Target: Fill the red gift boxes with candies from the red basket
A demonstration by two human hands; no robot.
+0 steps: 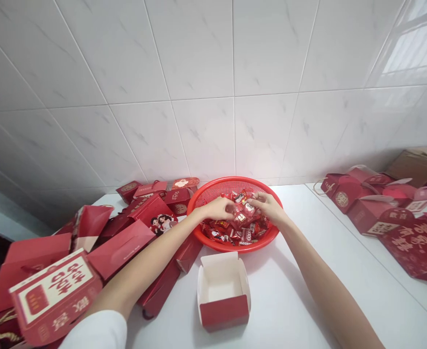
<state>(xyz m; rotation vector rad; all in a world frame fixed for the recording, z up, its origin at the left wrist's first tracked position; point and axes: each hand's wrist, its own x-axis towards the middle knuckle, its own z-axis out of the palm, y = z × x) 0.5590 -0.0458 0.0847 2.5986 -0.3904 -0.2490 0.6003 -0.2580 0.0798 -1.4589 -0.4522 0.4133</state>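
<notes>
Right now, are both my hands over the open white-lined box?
No, your left hand and right hand are over the red basket, with small red packets between them.

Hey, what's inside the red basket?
Shiny, mostly red packets are heaped in the basket, with the left hand and right hand at the pile. The packets hide the basket's floor and anything deeper.

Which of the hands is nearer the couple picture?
Left. The left hand, at the candies, is to the right of the couple picture; the right hand is farther right, at the candies' other side.
</notes>
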